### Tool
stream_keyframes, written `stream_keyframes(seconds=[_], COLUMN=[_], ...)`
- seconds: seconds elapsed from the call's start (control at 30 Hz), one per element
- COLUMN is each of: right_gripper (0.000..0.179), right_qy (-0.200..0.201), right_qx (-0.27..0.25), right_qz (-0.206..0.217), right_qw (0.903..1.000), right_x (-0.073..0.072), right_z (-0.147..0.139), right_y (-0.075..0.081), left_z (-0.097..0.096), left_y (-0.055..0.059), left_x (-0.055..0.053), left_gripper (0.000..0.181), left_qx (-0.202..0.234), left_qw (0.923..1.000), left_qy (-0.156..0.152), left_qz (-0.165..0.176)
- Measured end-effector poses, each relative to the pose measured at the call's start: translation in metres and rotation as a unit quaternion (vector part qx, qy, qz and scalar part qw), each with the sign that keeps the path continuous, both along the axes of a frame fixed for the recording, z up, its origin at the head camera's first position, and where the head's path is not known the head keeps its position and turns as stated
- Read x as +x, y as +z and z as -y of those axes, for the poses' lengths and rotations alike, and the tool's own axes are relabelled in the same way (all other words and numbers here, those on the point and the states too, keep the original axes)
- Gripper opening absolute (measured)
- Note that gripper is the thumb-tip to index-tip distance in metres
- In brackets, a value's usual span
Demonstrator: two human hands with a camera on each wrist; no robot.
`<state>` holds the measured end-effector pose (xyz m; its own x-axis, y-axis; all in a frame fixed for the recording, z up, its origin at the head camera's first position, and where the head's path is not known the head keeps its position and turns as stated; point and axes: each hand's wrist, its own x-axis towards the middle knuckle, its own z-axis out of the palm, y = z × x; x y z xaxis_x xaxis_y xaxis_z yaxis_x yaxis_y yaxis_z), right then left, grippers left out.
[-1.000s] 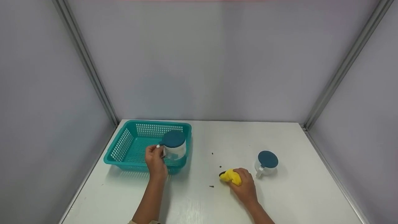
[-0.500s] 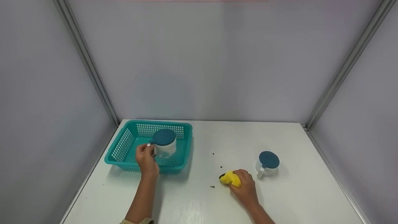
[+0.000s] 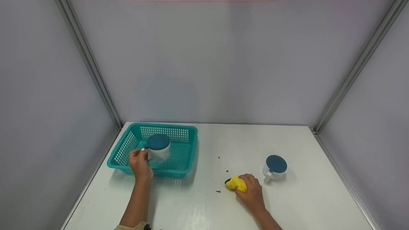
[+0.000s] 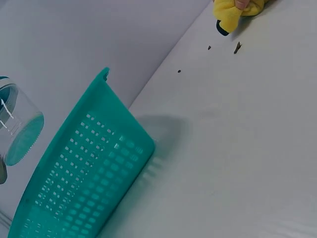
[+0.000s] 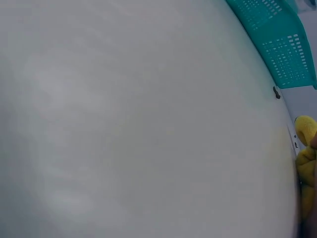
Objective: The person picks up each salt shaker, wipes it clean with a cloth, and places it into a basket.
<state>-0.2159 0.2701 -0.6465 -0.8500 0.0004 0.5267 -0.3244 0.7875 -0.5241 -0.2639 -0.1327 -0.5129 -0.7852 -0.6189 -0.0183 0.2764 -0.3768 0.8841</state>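
Observation:
My left hand [image 3: 140, 164] pinches the handle of a clear jar [image 3: 159, 154] with a round blue lid [image 3: 158, 141]. The jar is upright over the teal basket [image 3: 179, 172]; in the left wrist view, the glass jar [image 4: 20, 124] appears raised above the basket's rim. My right hand [image 3: 252, 193] grips a bunched yellow cloth [image 3: 236, 184] with a dark edge, resting on the table. Its fingers curl over the cloth. To the right of that hand stands a second blue-lidded jar [image 3: 275, 167], its white handle towards me.
Small dark bits lie on the white table [image 3: 198, 204] between basket and cloth, among them a longer scrap [image 3: 218, 191]. Grey panels enclose the table at the back [image 3: 211, 64] and both sides.
My left hand has carried the jar leftward, from the basket's right side to over its middle. The right hand and the yellow cloth have hardly moved.

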Motion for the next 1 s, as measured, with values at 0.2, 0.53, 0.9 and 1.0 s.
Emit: stream_keyframes(seconds=[0.2,0.53,0.9,1.0], right_gripper=[0.045,0.044,0.045,0.045], right_qy=[-0.004,-0.009,-0.014,-0.013], right_qx=[0.006,0.015,0.021,0.019], right_qz=[-0.003,0.009,0.005,0.007], right_qw=[1.0000,0.9998,0.9997,0.9997], right_x=[0.001,0.003,0.003,0.004], right_z=[0.000,0.001,0.000,0.000], right_y=[0.000,0.000,0.000,-0.001], left_z=[0.015,0.040,0.062,0.068], left_y=[-0.007,-0.014,-0.022,-0.024], left_x=[-0.002,-0.004,-0.009,-0.010], left_gripper=[0.012,0.011,0.011,0.011], left_qx=[-0.018,-0.040,-0.033,-0.041], left_qw=[0.9991,0.9970,0.9961,0.9942], left_qy=[0.017,0.038,0.059,0.067], left_qz=[0.035,0.055,0.056,0.073])
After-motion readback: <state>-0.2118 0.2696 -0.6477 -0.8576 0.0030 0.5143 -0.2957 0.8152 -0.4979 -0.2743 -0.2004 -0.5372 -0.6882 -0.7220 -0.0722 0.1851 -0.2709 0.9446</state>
